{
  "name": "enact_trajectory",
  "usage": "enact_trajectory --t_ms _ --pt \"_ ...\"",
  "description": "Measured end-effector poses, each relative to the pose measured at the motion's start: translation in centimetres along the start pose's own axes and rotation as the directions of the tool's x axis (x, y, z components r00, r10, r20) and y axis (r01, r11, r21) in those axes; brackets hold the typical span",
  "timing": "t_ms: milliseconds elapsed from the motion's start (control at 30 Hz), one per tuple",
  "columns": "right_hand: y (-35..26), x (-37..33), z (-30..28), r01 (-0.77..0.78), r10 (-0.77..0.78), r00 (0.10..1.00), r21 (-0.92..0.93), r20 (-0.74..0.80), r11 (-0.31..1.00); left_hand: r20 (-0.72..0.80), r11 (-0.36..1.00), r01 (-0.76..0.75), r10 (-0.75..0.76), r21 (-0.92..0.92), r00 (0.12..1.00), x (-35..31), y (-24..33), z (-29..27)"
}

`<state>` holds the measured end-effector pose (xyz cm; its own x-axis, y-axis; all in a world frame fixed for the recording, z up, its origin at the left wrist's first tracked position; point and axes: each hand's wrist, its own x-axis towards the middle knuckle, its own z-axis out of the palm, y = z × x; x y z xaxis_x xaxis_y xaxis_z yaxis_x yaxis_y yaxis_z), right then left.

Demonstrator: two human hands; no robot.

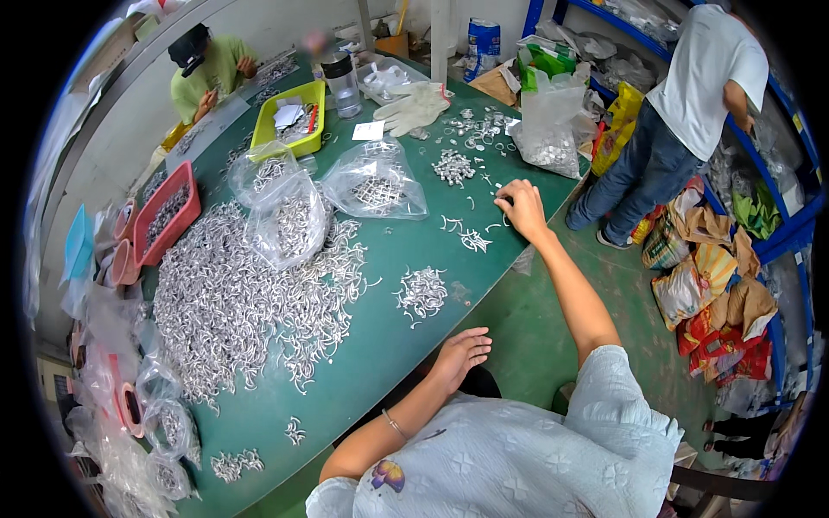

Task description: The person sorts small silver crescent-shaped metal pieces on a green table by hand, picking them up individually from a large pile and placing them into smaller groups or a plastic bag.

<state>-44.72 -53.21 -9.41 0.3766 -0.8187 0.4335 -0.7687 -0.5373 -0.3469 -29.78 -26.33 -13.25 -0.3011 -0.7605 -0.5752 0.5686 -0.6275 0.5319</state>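
Observation:
My right hand [524, 210] rests at the table's right edge with thumb and fingertips closed together. Whatever they pinch is too small to make out. Just left of it lie a loose group of curved silvery metal pieces [474, 239] and a small pile of chunkier metal parts [453, 167]. My left hand [464, 354] hovers by the near table edge, fingers loosely stretched and nothing in them. A small heap of curved pieces [421, 292] lies beyond it. A much larger heap of the same kind [233, 293] spreads over the table's left side.
Clear plastic bags [289, 226] of metal parts sit on the green table [380, 345]. Behind them are a yellow-green basket [259, 131], a bottle [343, 86] and pale gloves [413, 108]. One person [200, 78] sits across; another [691, 104] stands by blue shelves [790, 216].

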Motion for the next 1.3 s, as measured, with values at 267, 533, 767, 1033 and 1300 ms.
enact_trajectory --t_ms 267,533,767,1033,1300 --pt "-0.9 -2.4 -0.4 0.111 -0.085 0.99 0.259 -0.112 0.959 0.068 0.979 -0.002 0.016 -0.203 0.998 1.9 -1.1 -0.1" --pt "-6.5 -5.7 -0.9 0.064 -0.162 0.971 0.461 0.177 0.885 0.133 0.916 0.002 0.056 -0.401 0.99 4.0 -1.7 -0.4" --pt "-5.8 -1.9 0.9 0.149 -0.287 0.896 0.379 0.34 0.913 0.235 0.877 0.037 0.088 -0.48 0.968 4.8 -1.7 -0.3" --pt "-7.5 -0.7 0.2 0.324 -0.502 0.805 0.475 0.316 0.818 0.266 0.837 0.046 0.121 -0.546 0.956 5.5 -1.7 0.1" --pt "-6.7 -3.8 -0.8 0.388 -0.591 0.692 0.477 0.414 0.788 0.227 0.816 0.046 0.106 -0.576 0.968 6.2 -1.5 1.3"
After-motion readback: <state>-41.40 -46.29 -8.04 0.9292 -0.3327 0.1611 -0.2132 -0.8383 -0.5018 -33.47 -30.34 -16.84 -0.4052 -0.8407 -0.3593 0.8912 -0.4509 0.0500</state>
